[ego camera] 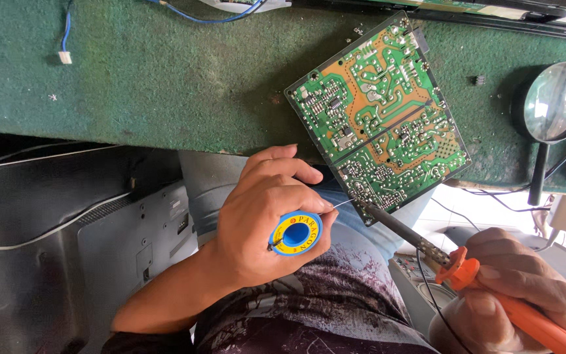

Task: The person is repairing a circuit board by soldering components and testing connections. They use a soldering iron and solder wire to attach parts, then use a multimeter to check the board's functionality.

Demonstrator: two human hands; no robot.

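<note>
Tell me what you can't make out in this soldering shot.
- Head view: soldering iron handle end, cut off by the bottom-right edge.
- Solder spool: most of it hidden inside the left hand.
- Joint under the iron tip on the circuit board: too small to tell.
- Magnifying glass: lens only shows glare.

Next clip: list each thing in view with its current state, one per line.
Circuit board: solder side up, tilted, overhanging the bench edge.
Soldering iron: in right hand, tip at the board's lower edge.
Solder spool: in left hand, wire fed to tip.
Magnifying glass: lying on bench.
</note>
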